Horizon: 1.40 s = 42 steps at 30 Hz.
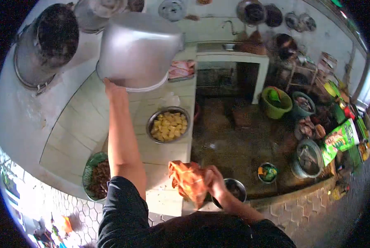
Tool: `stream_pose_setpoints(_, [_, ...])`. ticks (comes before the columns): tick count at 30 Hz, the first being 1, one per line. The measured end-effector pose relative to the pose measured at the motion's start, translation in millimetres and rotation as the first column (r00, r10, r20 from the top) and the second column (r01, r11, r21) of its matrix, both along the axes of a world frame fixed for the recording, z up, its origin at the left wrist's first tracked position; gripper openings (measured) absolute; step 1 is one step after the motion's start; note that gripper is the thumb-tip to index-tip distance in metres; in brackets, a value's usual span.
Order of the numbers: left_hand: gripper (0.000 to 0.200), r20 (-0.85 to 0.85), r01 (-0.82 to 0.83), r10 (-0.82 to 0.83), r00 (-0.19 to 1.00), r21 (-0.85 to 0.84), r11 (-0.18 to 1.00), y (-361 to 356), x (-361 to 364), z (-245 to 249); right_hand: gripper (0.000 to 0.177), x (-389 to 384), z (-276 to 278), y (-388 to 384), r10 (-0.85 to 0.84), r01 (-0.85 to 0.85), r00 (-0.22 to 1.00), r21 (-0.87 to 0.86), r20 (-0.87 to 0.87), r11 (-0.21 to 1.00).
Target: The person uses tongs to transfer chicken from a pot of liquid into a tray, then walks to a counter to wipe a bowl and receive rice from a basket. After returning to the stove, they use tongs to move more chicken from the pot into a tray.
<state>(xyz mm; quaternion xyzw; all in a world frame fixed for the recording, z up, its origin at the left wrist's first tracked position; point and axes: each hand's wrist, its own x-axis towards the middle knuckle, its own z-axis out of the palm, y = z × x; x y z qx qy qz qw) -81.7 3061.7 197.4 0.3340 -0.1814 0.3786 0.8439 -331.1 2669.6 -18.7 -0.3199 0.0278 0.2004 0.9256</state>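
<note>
My left hand (114, 87) reaches far forward and grips a large silver metal pot (139, 47) at its lower left edge. The pot is raised over the tiled counter, tilted, with its inside hidden; most of the left fingers are behind it. Nearer my body, my right hand (214, 182) clutches a crumpled orange cloth (188, 181) that hangs by the counter's front edge. A metal bowl of cut yellow chunks (168, 126) sits on the counter between the pot and the cloth.
A green basin of brown pieces (96, 175) stands at the counter's left. Raw-looking meat (181, 69) lies behind the pot. Lower right are a metal bowl (234, 192), a green bucket (276, 105), a grey bucket (307, 159) and a green bag (340, 140). Large pots (48, 49) hang on the wall.
</note>
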Motion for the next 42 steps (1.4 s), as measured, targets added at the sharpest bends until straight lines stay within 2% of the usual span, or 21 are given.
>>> stream_pose_setpoints(1, [0.049, -0.004, 0.030, -0.030, 1.000, -0.002, 1.000, -32.8, -6.8, 9.6, 0.017, -1.4, -58.5, -38.1, 0.035, -0.074, 0.990, 0.299, 0.135, 0.951])
stream_pose_setpoints(2, [0.049, -0.147, -0.008, -0.017, 0.989, -0.168, 0.986, -76.4, -22.2, 30.3, 0.016, -21.2, -40.4, -64.8, -0.116, 0.090, 0.960, 0.109, 0.256, 0.990])
stream_pose_setpoints(3, [0.050, -0.291, -0.070, -0.027, 0.956, -0.319, 0.945, -110.6, -31.9, 40.0, 0.017, -28.6, -36.8, -103.6, -0.118, 0.130, 0.985, -0.096, 0.126, 0.987])
stream_pose_setpoints(5, [0.050, -0.303, -0.004, -0.050, 0.952, -0.173, 0.985, -156.8, -38.3, 25.5, 0.019, -52.9, -69.0, -182.2, -0.222, 0.257, 0.963, -0.268, 0.154, 0.929])
stream_pose_setpoints(7, [0.050, -0.310, 0.074, -0.078, 0.947, -0.024, 0.997, -207.1, -40.8, 15.0, 0.023, -105.8, -13.9, -220.0, -0.382, 0.405, 0.907, -0.117, 0.176, 0.907])
stream_pose_setpoints(9, [0.051, -0.369, 0.132, -0.240, 0.898, -0.294, 0.947, -263.9, -45.0, 9.2, 0.027, -150.6, -22.0, -277.3, -0.477, 0.514, 0.834, -0.079, 0.278, 0.854])
stream_pose_setpoints(12, [0.050, -0.351, 0.272, -0.376, 0.858, -0.311, 0.911, -358.2, -77.0, -4.5, 0.028, -216.3, -25.9, -338.5, -0.634, 0.678, 0.719, -0.083, 0.284, 0.731])
stream_pose_setpoints(16, [0.053, -0.323, 0.498, -0.548, 0.771, -0.230, 0.836, -448.7, -101.9, -24.9, 0.024, -291.5, -15.4, -397.5, -0.715, 0.798, 0.575, -0.078, 0.397, 0.598])
stream_pose_setpoints(18, [0.054, -0.496, 0.469, -0.426, 0.757, -0.042, 0.882, -496.5, -109.3, -39.0, 0.022, -326.2, 8.8, -418.9, -0.814, 0.881, 0.465, -0.274, 0.349, 0.386])
stream_pose_setpoints(20, [0.050, -0.559, 0.577, -0.415, 0.718, 0.145, 0.804, -551.2, -117.9, -53.0, 0.020, -357.6, 5.8, -441.6, -0.958, 0.951, 0.243, -0.230, 0.151, 0.205])
stream_pose_setpoints(22, [0.043, -0.626, 0.562, -0.004, 0.780, 0.698, 0.444, -606.3, -140.5, -61.5, 0.021, -382.4, 36.6, -453.2, -0.876, 0.957, 0.289, -0.148, 0.386, 0.250])
stream_pose_setpoints(24, [0.039, -0.361, 0.377, 0.120, 0.925, 0.912, -0.162, -664.3, -177.2, -59.2, 0.027, -404.5, 42.4, -463.4, -0.856, 0.972, 0.213, -0.188, 0.472, 0.138])
stream_pose_setpoints(26, [0.037, -0.029, -0.027, -0.288, 0.957, 0.981, -0.190, -713.3, -166.3, -128.6, 0.033, -419.3, 45.7, -471.4, -0.823, 0.976, 0.142, -0.214, 0.550, 0.025])
stream_pose_setpoints(28, [0.038, -0.304, 0.078, -0.310, 0.901, 0.816, -0.572, -743.9, -194.3, -137.8, 0.034, -424.7, 46.7, -474.1, -0.828, 0.980, 0.112, -0.201, 0.550, -0.001])
stream_pose_setpoints(32, [0.035, -0.342, -0.211, -0.579, 0.740, 0.699, -0.683, -759.5, -223.9, -204.4, 0.030, -401.0, 60.1, -462.6, -0.875, 0.951, 0.048, -0.289, 0.482, -0.107])
stream_pose_setpoints(34, [0.025, -0.693, -0.073, -0.458, 0.557, 0.509, -0.858, -759.0, -245.3, -228.9, 0.034, -386.9, 51.2, -462.6, -0.940, 0.945, 0.028, -0.316, 0.340, -0.086])
stream_pose_setpoints(35, [0.025, -0.708, -0.088, -0.456, 0.539, 0.491, -0.867, -755.0, -257.3, -226.6, 0.035, -375.8, 47.3, -472.1, -0.978, 0.953, 0.009, -0.297, 0.209, -0.054])
stream_pose_setpoints(37, [0.012, -0.415, -0.454, -0.864, 0.285, 0.735, -0.503, -744.5, -286.9, -211.9, 0.035, -347.9, 63.7, -469.4, -0.929, 0.918, 0.202, -0.391, 0.310, 0.069])
stream_pose_setpoints(38, [0.012, -0.443, -0.454, -0.853, 0.276, 0.722, -0.522, -740.8, -297.4, -204.4, 0.035, -338.6, 48.0, -477.1, -0.939, 0.916, 0.197, -0.393, 0.281, 0.075])
stream_pose_setpoints(40, [0.010, -0.286, -0.718, -0.955, 0.084, 0.647, -0.257, -734.9, -311.2, -190.0, 0.034, -314.5, -3.0, -493.3, -0.823, 0.807, 0.564, 0.258, -0.070, 0.531])
stream_pose_setpoints(42, [0.007, -0.235, -0.725, -0.972, 0.010, 0.668, -0.169, -728.1, -317.2, -180.1, 0.035, -278.8, -26.4, -495.4, -0.735, 0.729, 0.678, 0.129, -0.002, 0.672])
